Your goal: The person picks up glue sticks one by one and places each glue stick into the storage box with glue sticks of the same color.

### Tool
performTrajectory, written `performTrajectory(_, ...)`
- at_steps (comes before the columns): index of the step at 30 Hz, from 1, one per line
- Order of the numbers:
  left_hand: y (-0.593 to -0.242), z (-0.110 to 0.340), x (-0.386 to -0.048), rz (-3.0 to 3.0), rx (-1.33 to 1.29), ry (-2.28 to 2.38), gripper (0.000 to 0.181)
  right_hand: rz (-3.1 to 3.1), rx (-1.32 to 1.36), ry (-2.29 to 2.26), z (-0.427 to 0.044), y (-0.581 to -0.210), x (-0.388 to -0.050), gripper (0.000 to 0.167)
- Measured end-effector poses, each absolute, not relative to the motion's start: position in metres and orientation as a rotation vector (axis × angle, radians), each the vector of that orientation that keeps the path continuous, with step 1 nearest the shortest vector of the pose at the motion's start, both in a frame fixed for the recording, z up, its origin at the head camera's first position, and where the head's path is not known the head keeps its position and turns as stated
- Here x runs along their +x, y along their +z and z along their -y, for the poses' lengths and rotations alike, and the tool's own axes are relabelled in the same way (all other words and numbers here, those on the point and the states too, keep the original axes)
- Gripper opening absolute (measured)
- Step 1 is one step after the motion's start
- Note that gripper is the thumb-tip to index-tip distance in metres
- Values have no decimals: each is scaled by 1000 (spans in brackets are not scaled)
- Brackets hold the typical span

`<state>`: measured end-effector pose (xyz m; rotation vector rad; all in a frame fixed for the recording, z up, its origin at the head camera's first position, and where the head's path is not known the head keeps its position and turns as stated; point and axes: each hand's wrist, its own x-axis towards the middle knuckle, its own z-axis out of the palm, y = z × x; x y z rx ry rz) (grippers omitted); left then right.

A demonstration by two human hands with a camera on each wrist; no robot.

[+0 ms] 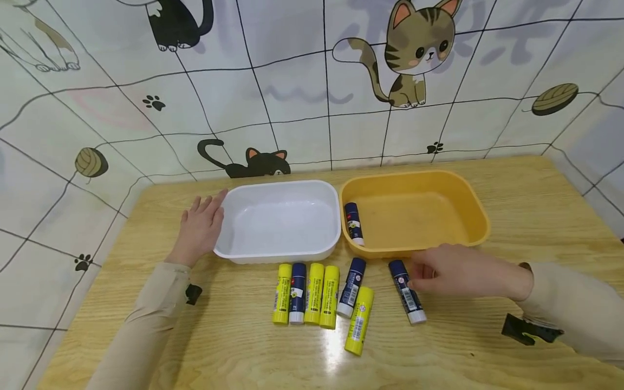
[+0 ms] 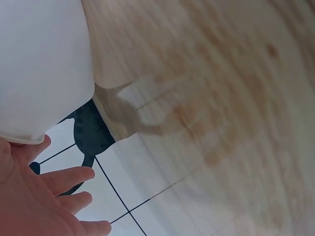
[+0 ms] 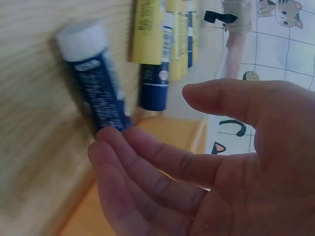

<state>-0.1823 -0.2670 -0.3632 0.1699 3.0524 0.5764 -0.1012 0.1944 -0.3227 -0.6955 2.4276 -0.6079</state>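
Note:
My left hand rests at the left rim of a white plastic tub, fingers spread; in the left wrist view its fingers are extended beside the tub. My right hand is beside a dark blue glue stick with a white end, lying in front of the yellow tub. In the right wrist view the fingertips are at that glue stick's blue end, touching or very close, and the thumb stands apart. Another blue glue stick lies inside the yellow tub, along its left wall.
In front of the tubs lie several yellow glue sticks, a blue one between them and another blue one tilted to their right. A single yellow stick lies nearer. A cat-patterned cloth covers the wall behind the wooden table.

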Motion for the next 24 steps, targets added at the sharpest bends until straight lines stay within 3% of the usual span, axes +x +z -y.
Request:
performTrajectory(11,-364,266,-183,-3058,174,569,50,-2559,-598,-515,-194,-354,-92,26)
performTrajectory(24,-363,265,-182,-3051,158,577,50,-2557,-435,-624,-179,-365,-95,38)
